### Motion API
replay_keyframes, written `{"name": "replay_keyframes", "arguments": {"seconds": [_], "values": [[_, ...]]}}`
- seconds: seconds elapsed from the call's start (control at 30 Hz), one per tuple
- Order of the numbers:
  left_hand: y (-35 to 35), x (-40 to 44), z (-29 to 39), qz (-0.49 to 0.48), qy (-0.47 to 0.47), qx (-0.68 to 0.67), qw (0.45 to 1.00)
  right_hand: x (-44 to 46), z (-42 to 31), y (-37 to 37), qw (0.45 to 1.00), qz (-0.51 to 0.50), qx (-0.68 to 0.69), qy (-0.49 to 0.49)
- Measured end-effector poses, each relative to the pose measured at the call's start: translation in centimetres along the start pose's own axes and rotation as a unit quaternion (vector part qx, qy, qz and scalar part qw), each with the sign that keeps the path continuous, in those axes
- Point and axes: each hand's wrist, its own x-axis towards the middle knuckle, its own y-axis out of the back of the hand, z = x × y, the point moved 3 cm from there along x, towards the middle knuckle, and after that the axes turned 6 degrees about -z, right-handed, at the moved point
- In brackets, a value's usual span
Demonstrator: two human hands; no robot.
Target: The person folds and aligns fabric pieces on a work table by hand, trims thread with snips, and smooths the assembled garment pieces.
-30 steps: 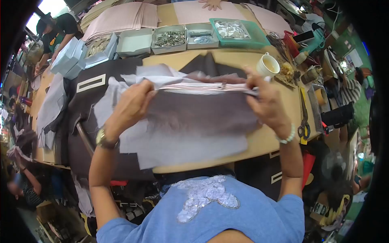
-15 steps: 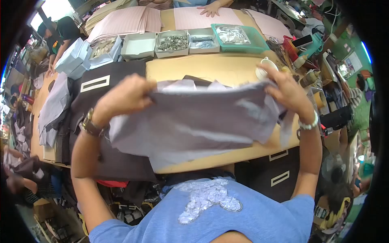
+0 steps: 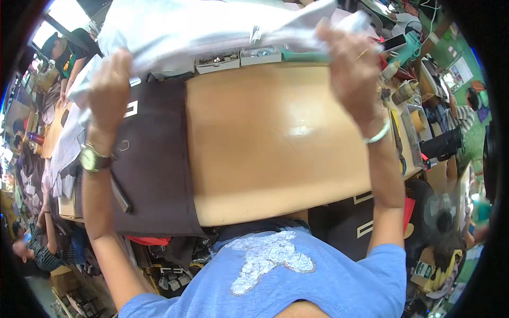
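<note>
Both my hands hold up a wide piece of light grey-white fabric [image 3: 185,32], spread across the far side of the table and blurred by motion. My left hand [image 3: 110,87] is closed on its left end, and my right hand [image 3: 352,71] is closed on its right end. Below my left hand lies dark brown cloth [image 3: 156,164] with a pale rectangular frame [image 3: 131,109]. A slim dark tool [image 3: 121,195] and a curl of thread [image 3: 124,145] rest on that cloth. Between my arms shows the bare tan tabletop [image 3: 281,148].
White boxes of small metal parts [image 3: 218,63] and a teal tray [image 3: 305,54] stand partly covered at the back. Bottles [image 3: 405,92] and a wire basket [image 3: 416,124] line the right edge. One person [image 3: 74,53] is at the far left, another [image 3: 45,244] at lower left.
Both hands have lifted the fabric up and away from me, spreading it over the back boxes. Its pale side now shows, and the tabletop beneath is uncovered.
</note>
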Motion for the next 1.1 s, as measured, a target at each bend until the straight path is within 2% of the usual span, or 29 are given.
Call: {"name": "replay_keyframes", "arguments": {"seconds": [0.03, 0.1, 0.13, 0.17, 0.2, 0.27, 0.37, 0.43, 0.5, 0.57, 0.63, 0.73, 0.83, 0.9, 0.97, 1.07, 1.1], "values": [[-2.3, -2.3, 1.2, -0.073, -0.005, 0.004, 0.997, -1.9, -1.5, -1.6, 0.999, 0.02, 0.044, 0.008], [-4.4, -6.0, 4.1, -0.176, -0.004, -0.119, 0.977, -6.5, -4.9, -4.3, 0.987, -0.098, 0.127, -0.012], [-4.9, -7.5, 5.6, -0.281, -0.009, -0.144, 0.949, -8.6, -6.8, -5.3, 0.965, -0.164, 0.2, -0.048], [-6.2, -10.4, 6.8, -0.331, -0.03, -0.155, 0.93, -10.7, -8.3, -6.3, 0.938, -0.259, 0.221, -0.06], [-5.4, -11.5, 7.8, -0.386, -0.019, -0.216, 0.897, -12.0, -9.1, -5.9, 0.917, -0.268, 0.28, -0.098], [-3.2, -9.2, 9.0, -0.613, 0.023, -0.3, 0.731, -14.1, -7.8, -5.0, 0.914, -0.231, 0.288, -0.168], [-1.2, -7.1, 12.4, -0.393, 0.022, -0.404, 0.826, -16.8, -3.2, -4.8, 0.866, -0.218, 0.312, -0.325], [-0.4, -4.6, 16.4, -0.32, 0.018, -0.496, 0.807, -18.1, -1.0, -5.4, 0.82, -0.221, 0.332, -0.41], [0.1, -2.6, 21.1, -0.228, -0.014, -0.551, 0.803, -20.2, -0.2, -6.8, 0.82, -0.263, 0.328, -0.389], [0.8, -1.0, 24.8, -0.189, -0.032, -0.595, 0.781, -20.7, -0.2, -7.0, 0.831, -0.289, 0.314, -0.356], [0.9, -0.7, 27.3, -0.22, -0.043, -0.587, 0.778, -20.1, -0.8, -6.6, 0.853, -0.299, 0.294, -0.312], [0.3, -1.5, 28.5, -0.255, -0.046, -0.573, 0.778, -20.0, -0.4, -6.2, 0.774, -0.347, 0.348, -0.4], [-1.1, -2.2, 27.7, -0.246, -0.005, -0.563, 0.789, -16.2, 0.3, -2.9, 0.776, -0.236, 0.433, -0.393], [-1.4, -2.5, 27.1, -0.237, 0.041, -0.569, 0.786, -11.4, 0.6, 0.7, 0.835, -0.17, 0.387, -0.353], [-1.8, -2.4, 27.1, -0.209, 0.072, -0.564, 0.795, -7.2, 1.3, 2.5, 0.949, -0.084, 0.238, -0.191], [-1.5, -1.8, 27.1, -0.177, 0.104, -0.592, 0.78, -2.3, 2.1, 3.3, 0.988, -0.032, 0.152, -0.013], [-0.9, -1.3, 26.5, -0.154, 0.109, -0.61, 0.769, -1.4, 1.6, 4.0, 0.985, -0.054, 0.165, 0.001]]}}
